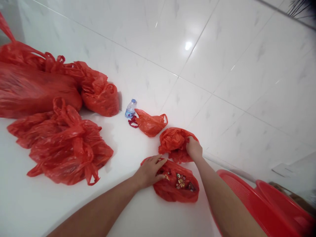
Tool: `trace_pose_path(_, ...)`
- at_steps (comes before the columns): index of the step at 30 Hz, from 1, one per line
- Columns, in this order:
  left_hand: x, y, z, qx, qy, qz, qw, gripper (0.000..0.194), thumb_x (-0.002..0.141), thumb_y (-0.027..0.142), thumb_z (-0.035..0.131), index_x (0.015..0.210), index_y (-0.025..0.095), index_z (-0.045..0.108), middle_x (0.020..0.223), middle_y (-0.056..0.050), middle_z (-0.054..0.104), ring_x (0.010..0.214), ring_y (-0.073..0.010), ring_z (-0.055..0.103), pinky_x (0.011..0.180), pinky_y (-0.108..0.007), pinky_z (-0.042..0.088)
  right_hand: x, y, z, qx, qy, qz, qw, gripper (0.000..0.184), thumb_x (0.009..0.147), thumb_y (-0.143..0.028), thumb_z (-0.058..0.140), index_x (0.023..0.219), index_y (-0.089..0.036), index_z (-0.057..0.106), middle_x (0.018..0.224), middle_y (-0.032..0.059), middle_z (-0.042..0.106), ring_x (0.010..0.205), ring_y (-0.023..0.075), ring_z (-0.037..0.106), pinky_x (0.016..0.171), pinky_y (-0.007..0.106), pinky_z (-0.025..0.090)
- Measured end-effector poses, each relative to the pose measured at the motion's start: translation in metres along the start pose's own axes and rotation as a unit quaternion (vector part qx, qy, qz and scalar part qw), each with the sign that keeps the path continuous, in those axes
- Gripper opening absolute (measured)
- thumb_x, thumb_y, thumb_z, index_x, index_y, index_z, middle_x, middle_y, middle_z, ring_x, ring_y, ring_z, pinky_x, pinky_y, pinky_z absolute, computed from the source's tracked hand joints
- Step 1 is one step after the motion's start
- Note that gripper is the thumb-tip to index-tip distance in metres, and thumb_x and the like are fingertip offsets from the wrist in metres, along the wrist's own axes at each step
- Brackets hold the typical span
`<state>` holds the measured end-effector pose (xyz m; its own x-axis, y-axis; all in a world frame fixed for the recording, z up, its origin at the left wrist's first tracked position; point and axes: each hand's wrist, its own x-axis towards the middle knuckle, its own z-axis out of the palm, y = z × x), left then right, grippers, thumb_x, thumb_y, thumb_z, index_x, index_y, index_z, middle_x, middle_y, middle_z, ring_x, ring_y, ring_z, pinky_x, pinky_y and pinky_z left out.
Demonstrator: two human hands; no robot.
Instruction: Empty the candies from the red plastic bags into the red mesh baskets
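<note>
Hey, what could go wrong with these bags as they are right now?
The open bag under the left hand might spill its printed packets if tugged. The thin plastic of the crumpled bag at the right hand could tear. The bottle stands close beside a small bag, so shifting that bag may tip it.

Both forearms reach forward; the left hand (150, 171) lies palm down, fingers spread, the right hand (194, 148) curled.
</note>
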<state>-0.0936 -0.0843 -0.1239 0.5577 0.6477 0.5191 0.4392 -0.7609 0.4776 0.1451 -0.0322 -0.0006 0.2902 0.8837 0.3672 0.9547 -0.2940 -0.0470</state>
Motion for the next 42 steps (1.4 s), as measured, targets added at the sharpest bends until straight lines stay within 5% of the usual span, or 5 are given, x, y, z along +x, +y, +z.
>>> trace_pose_path(9,0.021,0.002,-0.013,0.126,0.131,0.076,0.980,0.034,0.087,0.025,0.046,0.120,0.022,0.056,0.140,-0.013,0.044,0.130,-0.0288,0.037,0.106,-0.049,0.029,0.000,0.001,-0.006,0.261,0.004,-0.061,0.964,0.024,0.072,-0.017,0.043,0.088,-0.020,0.060,0.095,0.0034,0.066,0.091,0.0194,0.059,0.083,0.033,0.043)
trace_pose_path(23,0.129,-0.006,0.016,0.137,0.025,0.073,0.988,0.083,0.062,0.023,0.076,0.136,0.030,0.039,0.154,-0.010,0.021,0.139,-0.0389,0.013,0.103,-0.066,0.018,-0.040,0.026,-0.030,0.515,-0.055,0.025,0.855,0.012,0.058,-0.026,0.043,0.070,-0.022,0.045,0.064,-0.0005,0.060,0.059,0.0148,0.057,0.061,0.028,0.048)
trace_pose_path(29,0.132,-0.001,0.020,0.105,0.032,0.045,0.993,0.068,0.071,0.012,0.062,0.134,0.026,0.042,0.151,-0.012,0.026,0.124,-0.0331,0.042,0.095,-0.048,0.039,-0.061,0.025,-0.011,0.472,-0.002,0.009,0.882,0.024,0.067,-0.032,0.052,0.088,-0.021,0.056,0.086,0.0025,0.063,0.080,0.0205,0.059,0.073,0.035,0.048)
trace_pose_path(34,0.139,-0.014,0.003,0.090,0.089,-0.044,0.991,0.068,0.072,0.014,0.063,0.134,0.019,0.038,0.136,-0.018,0.042,0.117,-0.0321,0.045,0.095,-0.047,0.038,-0.064,0.012,0.009,0.169,0.148,-0.072,0.972,0.052,0.071,-0.029,0.063,0.121,-0.022,0.052,0.128,0.0137,0.048,0.115,0.0305,0.046,0.095,0.048,0.037)
trace_pose_path(42,0.139,-0.040,-0.006,-0.039,0.122,-0.085,0.988,0.014,0.075,0.009,0.050,0.071,0.016,0.061,0.088,-0.007,0.059,0.088,-0.0208,0.055,0.082,-0.035,0.042,-0.041,-0.019,0.035,-0.011,0.136,-0.161,0.977,0.081,0.071,-0.025,0.070,0.141,-0.034,0.030,0.152,0.0098,0.022,0.136,0.0362,0.021,0.102,0.058,0.022)
